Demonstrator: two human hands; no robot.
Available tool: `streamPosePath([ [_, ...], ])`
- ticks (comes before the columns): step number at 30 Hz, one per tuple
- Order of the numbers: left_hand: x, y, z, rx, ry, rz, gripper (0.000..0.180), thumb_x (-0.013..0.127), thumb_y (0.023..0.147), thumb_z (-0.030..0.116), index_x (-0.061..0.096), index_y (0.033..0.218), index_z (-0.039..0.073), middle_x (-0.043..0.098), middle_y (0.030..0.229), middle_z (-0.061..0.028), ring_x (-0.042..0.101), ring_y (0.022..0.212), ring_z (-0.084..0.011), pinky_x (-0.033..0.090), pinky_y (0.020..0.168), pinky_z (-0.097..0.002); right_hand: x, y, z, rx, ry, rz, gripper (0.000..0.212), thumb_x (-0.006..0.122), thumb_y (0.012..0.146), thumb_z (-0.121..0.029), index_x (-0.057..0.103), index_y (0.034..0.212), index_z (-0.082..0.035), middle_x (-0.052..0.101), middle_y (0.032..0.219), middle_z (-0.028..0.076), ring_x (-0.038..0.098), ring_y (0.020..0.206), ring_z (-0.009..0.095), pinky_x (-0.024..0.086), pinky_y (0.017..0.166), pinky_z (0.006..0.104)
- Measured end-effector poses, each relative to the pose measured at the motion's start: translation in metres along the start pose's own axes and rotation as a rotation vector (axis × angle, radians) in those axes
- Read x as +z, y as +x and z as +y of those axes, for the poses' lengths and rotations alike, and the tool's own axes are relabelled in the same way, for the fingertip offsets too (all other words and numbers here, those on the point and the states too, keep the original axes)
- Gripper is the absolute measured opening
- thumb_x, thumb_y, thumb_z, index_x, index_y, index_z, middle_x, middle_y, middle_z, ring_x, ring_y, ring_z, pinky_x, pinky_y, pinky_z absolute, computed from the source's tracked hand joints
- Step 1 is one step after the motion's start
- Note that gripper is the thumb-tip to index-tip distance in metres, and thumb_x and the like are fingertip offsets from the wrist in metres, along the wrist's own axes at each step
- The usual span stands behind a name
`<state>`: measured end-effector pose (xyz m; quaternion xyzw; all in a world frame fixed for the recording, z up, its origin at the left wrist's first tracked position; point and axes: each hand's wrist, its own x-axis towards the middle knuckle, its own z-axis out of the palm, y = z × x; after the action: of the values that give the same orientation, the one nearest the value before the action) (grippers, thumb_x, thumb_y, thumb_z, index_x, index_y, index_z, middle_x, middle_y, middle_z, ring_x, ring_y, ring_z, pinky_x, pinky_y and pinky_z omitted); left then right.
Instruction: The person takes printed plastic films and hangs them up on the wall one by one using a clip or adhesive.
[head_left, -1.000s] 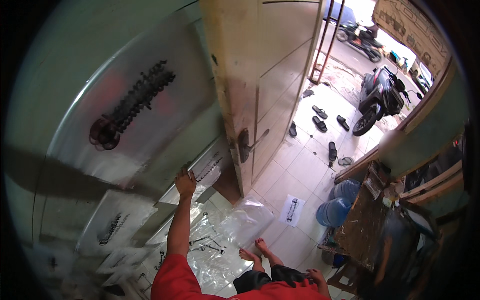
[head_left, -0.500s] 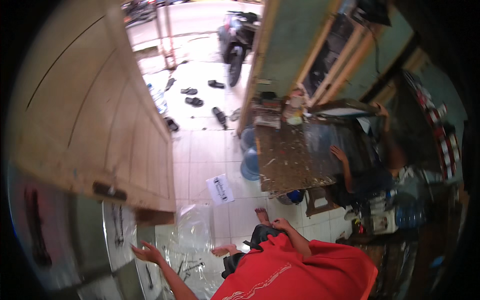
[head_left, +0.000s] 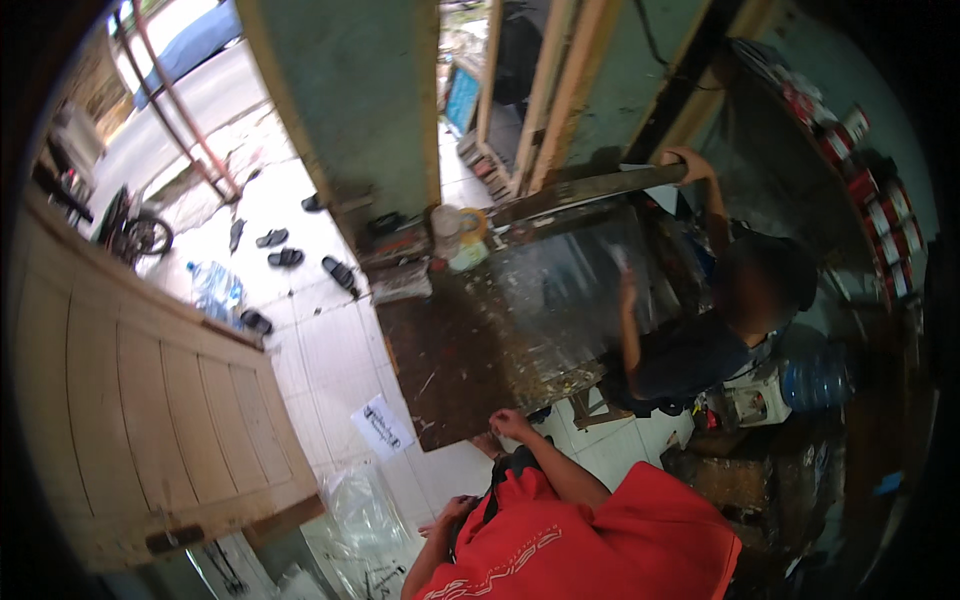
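Note:
My right hand [head_left: 512,425] is held in front of my red shirt [head_left: 590,545], beside the near corner of a worn brown table [head_left: 440,370]. Its fingers are curled in, and I see nothing in them. Close against my shirt's left side is my left hand [head_left: 460,508], small and blurred, its fingers not clear enough to read. A paper sheet with black print [head_left: 381,426] lies on the white tiles left of the table. Clear plastic sheeting [head_left: 360,515] is spread on the floor near my left arm.
A co-worker [head_left: 700,350] sits at the table's right, one hand over a clear sheet [head_left: 560,280], the other on a long board [head_left: 590,195]. A wooden door [head_left: 170,400] stands open at left. Sandals [head_left: 285,257] and water bottles [head_left: 215,285] lie by the doorway.
My view has swung right, bringing the table and co-worker closer. My left hand, stretched out with fingers apart before, has come in against my body. My right hand is now by the table corner.

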<state>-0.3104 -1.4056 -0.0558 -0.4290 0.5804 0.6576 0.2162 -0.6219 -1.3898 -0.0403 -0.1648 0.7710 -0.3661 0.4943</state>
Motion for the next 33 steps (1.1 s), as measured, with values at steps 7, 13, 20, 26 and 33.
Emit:
streamPosePath([
  [7, -0.104, 0.037, 0.142, 0.202, -0.587, 0.541, 0.023, 0.055, 0.09, 0.023, 0.061, 0.084, 0.002, 0.066, 0.073, -0.0079, 0.063, 0.064, -0.0162, 0.047, 0.054, -0.0282, -0.081, 0.001, 0.119, 0.151, -0.448, -0.328, 0.067, 0.061, 0.075, -0.067, 0.07, 0.105, -0.008, 0.069, 0.099, 0.013, 0.064, 0.092, 0.025, 0.05, 0.081, 0.0353],
  [13, -0.097, 0.025, 0.165, 0.168, -0.646, 0.656, 0.023, 0.052, 0.092, 0.023, 0.061, 0.091, 0.002, 0.064, 0.073, -0.0087, 0.064, 0.066, -0.0159, 0.047, 0.053, -0.028, -0.06, 0.015, -0.004, -0.135, -0.371, -0.647, 0.074, 0.057, 0.08, -0.067, 0.065, 0.112, -0.001, 0.068, 0.104, 0.011, 0.062, 0.095, 0.022, 0.048, 0.086, 0.0323],
  [20, -0.005, 0.05, 0.132, 0.02, -0.715, 0.272, 0.034, 0.051, 0.095, 0.033, 0.059, 0.111, 0.004, 0.067, 0.098, -0.0113, 0.067, 0.086, -0.0214, 0.053, 0.069, -0.0305, -0.079, 0.034, -0.202, -0.219, 0.099, -0.693, 0.027, 0.063, 0.091, -0.026, 0.066, 0.108, -0.006, 0.068, 0.097, 0.004, 0.063, 0.09, 0.013, 0.049, 0.083, 0.0267],
  [26, 0.041, 0.073, 0.138, -0.072, -0.848, 0.286, 0.04, 0.063, 0.09, 0.03, 0.057, 0.115, -0.002, 0.068, 0.092, -0.0118, 0.069, 0.076, -0.0201, 0.053, 0.061, -0.0277, -0.094, 0.168, -0.255, -0.502, -0.243, 0.174, 0.03, 0.064, 0.082, -0.017, 0.062, 0.108, -0.003, 0.067, 0.101, 0.017, 0.065, 0.09, 0.032, 0.052, 0.079, 0.0389],
  [33, 0.085, 0.121, 0.205, -0.151, -1.303, 0.323, 0.041, 0.07, 0.086, 0.032, 0.057, 0.11, 0.002, 0.063, 0.088, -0.0017, 0.064, 0.086, -0.0161, 0.052, 0.071, -0.0296, -0.062, 0.293, -0.259, -0.708, -0.757, 0.24, 0.043, 0.066, 0.08, -0.026, 0.057, 0.115, -0.004, 0.057, 0.121, 0.019, 0.052, 0.113, 0.037, 0.042, 0.095, 0.0472],
])
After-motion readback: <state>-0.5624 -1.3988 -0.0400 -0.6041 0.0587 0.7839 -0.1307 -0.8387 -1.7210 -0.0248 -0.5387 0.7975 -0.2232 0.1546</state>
